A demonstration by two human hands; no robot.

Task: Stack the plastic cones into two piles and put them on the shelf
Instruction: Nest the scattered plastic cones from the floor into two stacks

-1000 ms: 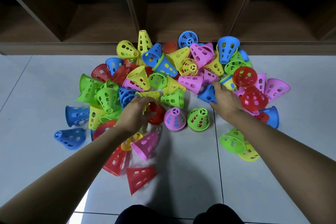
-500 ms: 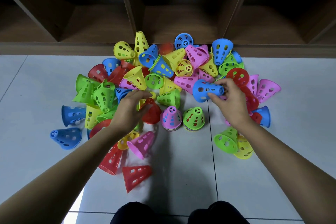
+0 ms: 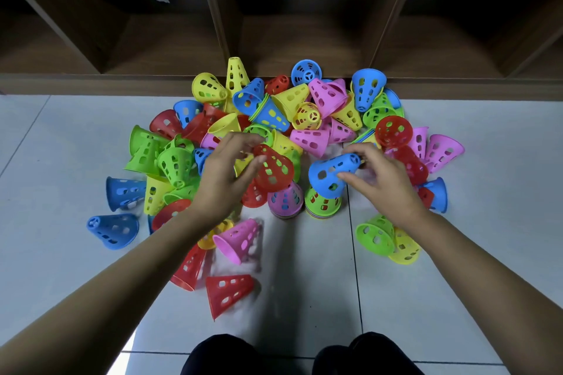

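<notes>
Clutching a red cone [image 3: 274,170] in the left hand [image 3: 224,175] and a blue cone [image 3: 330,172] in the right hand [image 3: 382,175], a person poises them by the pink-topped stack [image 3: 286,201] and green-topped stack [image 3: 323,205]; best lowered squarely, wide end down.

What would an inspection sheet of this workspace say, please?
Surface: pale tiled floor.
Job's things: two short piles, pink-topped pile and green-topped pile, upright side by side; red cone and blue cone held near them; none seen on the shelf.
Clutter: loose cones heaped against the shelf front, many on their sides.
Hands: left hand grips the red cone; right hand pinches the blue cone.
Cables: nothing seen.
Surroundings: the person's knees at the bottom edge.
</notes>
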